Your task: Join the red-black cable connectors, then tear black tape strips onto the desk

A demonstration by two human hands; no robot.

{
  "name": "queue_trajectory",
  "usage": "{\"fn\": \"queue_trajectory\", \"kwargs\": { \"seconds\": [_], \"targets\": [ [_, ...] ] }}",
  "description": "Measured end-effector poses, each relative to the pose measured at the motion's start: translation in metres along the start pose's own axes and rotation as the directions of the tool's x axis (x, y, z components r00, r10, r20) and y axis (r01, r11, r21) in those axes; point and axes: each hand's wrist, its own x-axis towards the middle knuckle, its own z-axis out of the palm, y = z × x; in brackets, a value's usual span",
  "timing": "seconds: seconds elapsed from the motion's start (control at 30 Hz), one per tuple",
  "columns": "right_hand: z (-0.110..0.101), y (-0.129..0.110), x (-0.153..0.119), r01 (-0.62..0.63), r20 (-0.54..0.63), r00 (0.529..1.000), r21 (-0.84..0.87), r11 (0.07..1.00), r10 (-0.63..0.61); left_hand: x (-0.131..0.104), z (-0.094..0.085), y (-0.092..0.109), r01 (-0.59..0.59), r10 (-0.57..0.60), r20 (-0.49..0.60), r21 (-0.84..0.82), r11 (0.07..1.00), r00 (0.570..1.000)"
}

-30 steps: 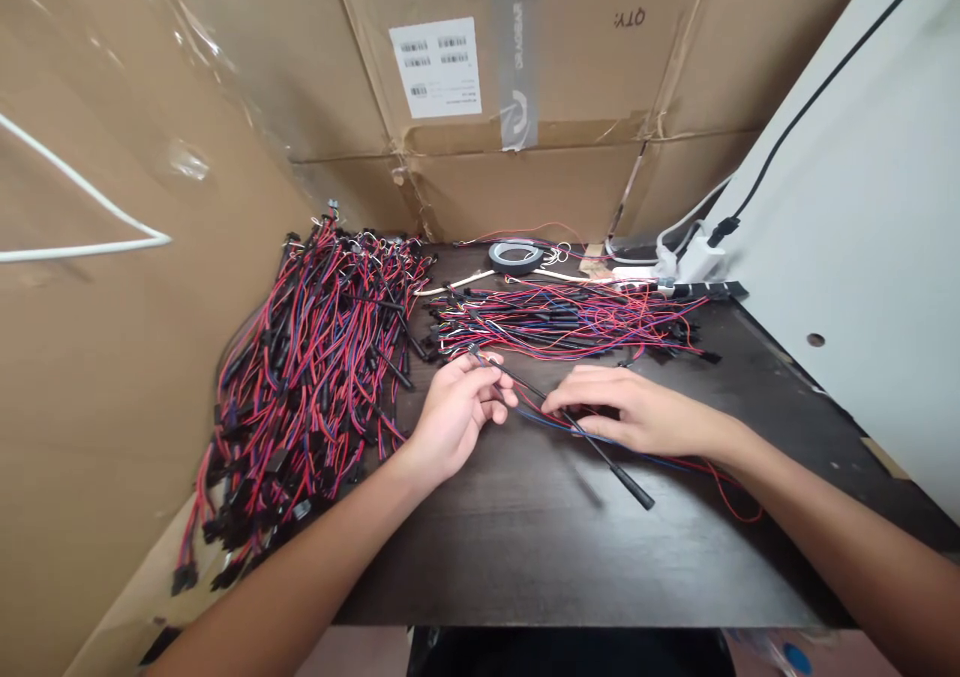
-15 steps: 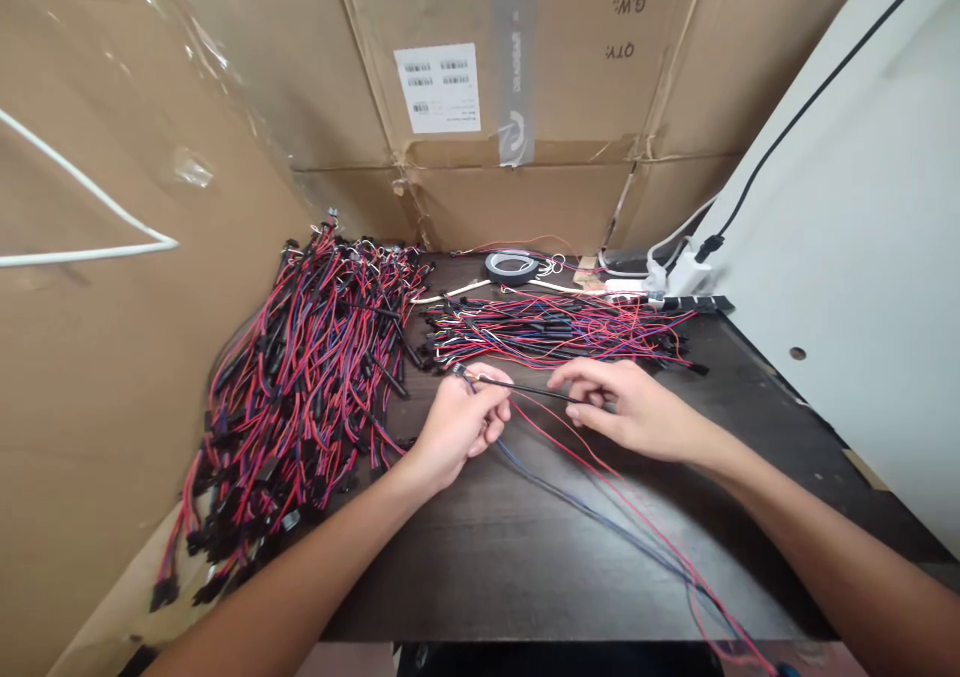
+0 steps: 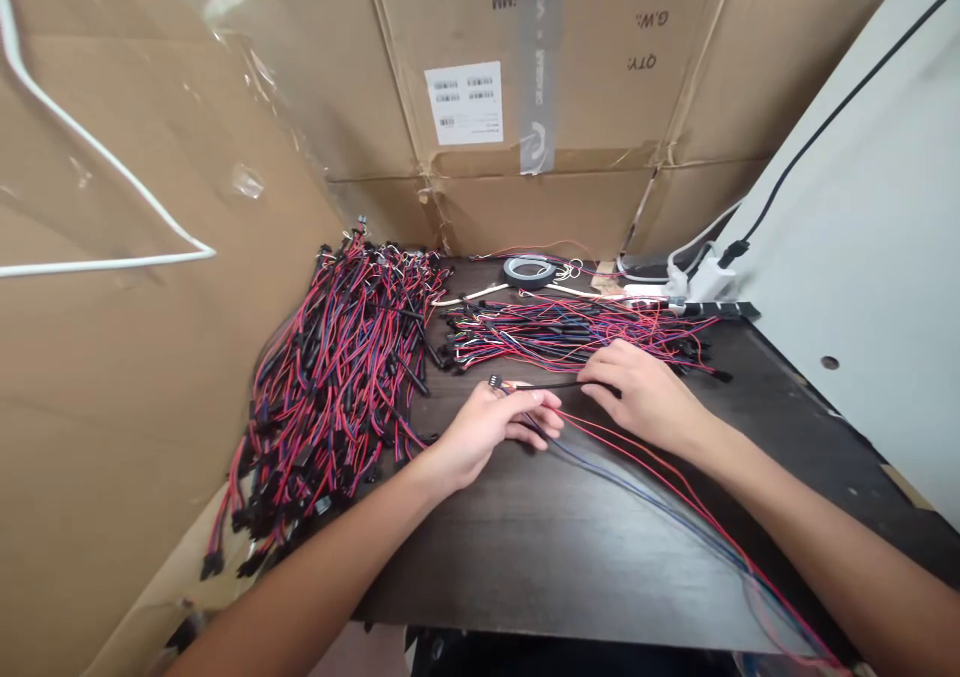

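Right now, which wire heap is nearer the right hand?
The smaller flat heap at the table's back, touching the right hand; the big pile lies far left.

Head view, close, down over desk (image 3: 570,557)

The scene is lit evenly and brightly from above; only soft shadows are cast under the forearms on the dark counter (image 3: 525,557). Wide-angle bending is seen at the edges. Glare is noted on the plastic film (image 3: 247,177); focus is sharp centrally.
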Motion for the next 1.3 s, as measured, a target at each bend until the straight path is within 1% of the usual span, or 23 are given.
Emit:
{"fn": "queue_trajectory", "kwargs": {
  "seconds": [0.07,0.13,0.2,0.27,0.33,0.43,0.5,0.63,0.7,0.77,0.8,0.83,0.87,0.9,0.93,1.0,1.07,1.17,1.23,1.3],
  "targets": [
    [0.004,-0.002,0.001,0.005,0.029,1.000,-0.089,0.996,-0.002,-0.001,-0.001,0.003,0.012,-0.013,0.037,0.035,0.999,0.999],
    [0.005,-0.005,0.002,-0.040,0.032,0.998,-0.133,0.990,0.044,-0.002,-0.003,0.005,0.013,-0.017,0.081,0.060,0.998,0.997],
    [0.004,-0.006,0.002,-0.108,-0.024,0.994,-0.115,0.988,0.105,-0.002,-0.004,0.007,0.023,-0.034,0.136,0.077,0.997,0.990],
    [0.002,-0.006,0.003,-0.165,-0.070,0.984,-0.011,0.986,0.164,-0.003,-0.004,0.007,0.044,-0.062,0.169,0.105,0.993,0.984],
    [0.002,-0.004,0.004,-0.195,-0.041,0.979,0.107,0.975,0.200,-0.003,-0.003,0.005,0.026,-0.049,0.132,0.166,0.986,0.990],
    [0.002,-0.005,0.008,-0.221,0.044,0.975,0.196,0.955,0.217,-0.001,-0.003,0.003,-0.071,0.073,0.000,0.243,0.968,0.997],
    [-0.002,-0.007,0.010,-0.238,0.090,0.971,0.236,0.942,0.223,0.001,-0.004,0.005,-0.098,0.113,-0.059,0.209,0.973,0.992],
    [-0.019,-0.013,0.006,-0.264,0.234,0.954,0.357,0.896,0.188,0.002,-0.011,0.017,-0.100,0.111,-0.139,0.081,0.992,0.984],
    [-0.031,-0.017,-0.005,-0.301,0.327,0.931,0.430,0.851,0.164,0.000,-0.016,0.025,-0.107,0.113,-0.174,0.042,0.993,0.978],
    [-0.040,-0.020,-0.021,-0.394,0.418,0.890,0.499,0.772,0.183,-0.003,-0.021,0.033,-0.128,0.126,-0.218,0.004,0.992,0.968],
    [-0.044,-0.022,-0.031,-0.450,0.451,0.866,0.515,0.730,0.215,-0.005,-0.023,0.037,-0.141,0.135,-0.238,-0.010,0.990,0.962],
    [-0.046,-0.025,-0.041,-0.504,0.481,0.839,0.512,0.695,0.255,-0.006,-0.025,0.040,-0.153,0.143,-0.254,-0.020,0.988,0.957],
    [-0.048,-0.027,-0.051,-0.546,0.509,0.812,0.491,0.679,0.284,-0.007,-0.027,0.043,-0.161,0.149,-0.267,-0.026,0.987,0.952],
    [-0.049,-0.029,-0.061,-0.564,0.519,0.796,0.448,0.693,0.313,-0.009,-0.028,0.046,-0.167,0.153,-0.277,-0.030,0.985,0.949],
    [-0.050,-0.032,-0.071,-0.557,0.506,0.795,0.392,0.732,0.335,-0.010,-0.029,0.048,-0.172,0.156,-0.290,-0.031,0.985,0.944],
    [-0.050,-0.035,-0.087,-0.513,0.440,0.820,0.280,0.811,0.367,-0.013,-0.031,0.051,-0.182,0.163,-0.320,-0.029,0.983,0.933],
    [-0.052,-0.036,-0.100,-0.494,0.388,0.839,0.248,0.833,0.382,-0.018,-0.033,0.052,-0.185,0.167,-0.343,-0.021,0.983,0.924],
    [-0.055,-0.033,-0.114,-0.536,0.349,0.834,0.328,0.778,0.427,-0.026,-0.039,0.049,-0.173,0.166,-0.374,0.016,0.985,0.913],
    [-0.058,-0.030,-0.121,-0.579,0.331,0.814,0.395,0.713,0.477,-0.031,-0.043,0.045,-0.156,0.157,-0.413,0.037,0.987,0.897],
    [-0.059,-0.026,-0.127,-0.619,0.352,0.786,0.472,0.629,0.509,-0.034,-0.046,0.040,-0.120,0.108,-0.447,0.001,0.993,0.888]
  ]
}}
